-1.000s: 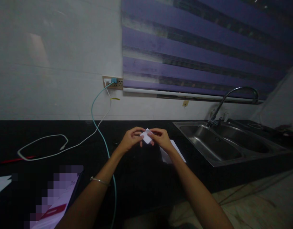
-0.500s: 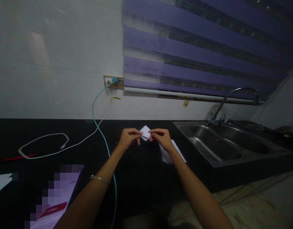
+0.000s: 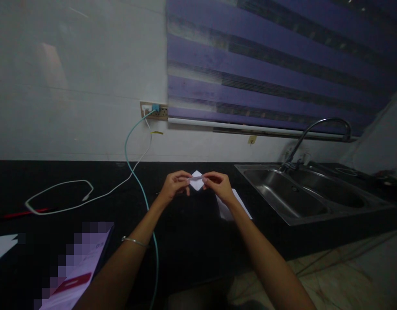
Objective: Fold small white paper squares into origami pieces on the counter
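Note:
A small folded piece of white paper (image 3: 197, 184), diamond-shaped, is held up between both hands above the black counter. One flap of it stands partly raised across its middle. My left hand (image 3: 175, 186) pinches its left corner between thumb and fingers. On the opposite corner, my right hand (image 3: 217, 182) is closed in the same kind of pinch. Another white sheet (image 3: 240, 204) lies on the counter under my right forearm, which covers part of it.
To the right is a steel double sink (image 3: 276, 193) with a curved faucet (image 3: 303, 135). A teal cable (image 3: 143, 189) and a white cable (image 3: 112, 191) run from the wall socket (image 3: 162, 113). A red pen (image 3: 22, 212) and a partly blurred screen or printed sheet (image 3: 88, 262) lie left.
A flap of the folded paper, flat before, now lifts across the middle between my fingers. Both hands stay in nearly the same place.

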### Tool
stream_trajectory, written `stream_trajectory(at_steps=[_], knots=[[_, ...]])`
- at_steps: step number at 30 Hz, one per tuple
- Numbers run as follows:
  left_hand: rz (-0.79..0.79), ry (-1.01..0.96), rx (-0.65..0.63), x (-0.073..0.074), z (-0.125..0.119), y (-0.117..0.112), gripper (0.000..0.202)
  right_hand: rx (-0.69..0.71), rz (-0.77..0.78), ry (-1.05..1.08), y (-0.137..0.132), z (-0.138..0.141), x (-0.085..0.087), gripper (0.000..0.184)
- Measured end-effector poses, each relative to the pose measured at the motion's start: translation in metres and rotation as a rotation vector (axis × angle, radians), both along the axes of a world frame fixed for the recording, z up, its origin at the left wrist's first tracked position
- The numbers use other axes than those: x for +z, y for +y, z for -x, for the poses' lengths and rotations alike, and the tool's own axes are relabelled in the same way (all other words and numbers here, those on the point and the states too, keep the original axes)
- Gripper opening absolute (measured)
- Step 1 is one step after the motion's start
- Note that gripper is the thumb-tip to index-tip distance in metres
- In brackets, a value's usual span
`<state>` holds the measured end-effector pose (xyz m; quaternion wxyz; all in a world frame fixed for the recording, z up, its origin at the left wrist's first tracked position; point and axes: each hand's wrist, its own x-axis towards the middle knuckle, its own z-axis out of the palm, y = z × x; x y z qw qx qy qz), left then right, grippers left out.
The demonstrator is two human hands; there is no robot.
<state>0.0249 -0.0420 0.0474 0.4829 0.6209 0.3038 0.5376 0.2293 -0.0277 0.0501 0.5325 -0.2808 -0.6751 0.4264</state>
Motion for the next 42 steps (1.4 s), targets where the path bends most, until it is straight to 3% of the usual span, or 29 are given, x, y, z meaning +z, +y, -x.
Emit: stream_trajectory(at_steps=[8, 14, 18, 25, 33, 37, 42], knots=[[-0.045, -0.002, 0.151, 0.001, -0.001, -0.002, 0.021, 0.111, 0.102, -0.013, -0.003, 0.003, 0.000, 0.032], [-0.068, 0.051, 0.045, 0.002, -0.008, -0.006, 0.020, -0.076, 0.016, 0.041, 0.004, 0.007, -0.003, 0.013], [-0.032, 0.047, -0.044, -0.002, -0.015, -0.005, 0.031, -0.094, -0.047, 0.012, 0.002, 0.007, -0.002, 0.012], [-0.081, 0.047, 0.038, -0.001, -0.009, -0.003, 0.026, 0.043, 0.032, 0.042, -0.005, 0.010, 0.002, 0.016], [-0.013, 0.053, 0.063, 0.001, -0.005, -0.003, 0.018, -0.079, 0.015, 0.012, -0.002, 0.012, -0.003, 0.010], [-0.008, 0.017, 0.076, 0.002, -0.005, -0.004, 0.016, -0.079, -0.005, 0.033, -0.004, 0.013, -0.003, 0.015], [-0.022, -0.069, 0.089, 0.000, -0.004, -0.003, 0.022, 0.042, 0.092, 0.076, -0.006, 0.017, -0.005, 0.033]])
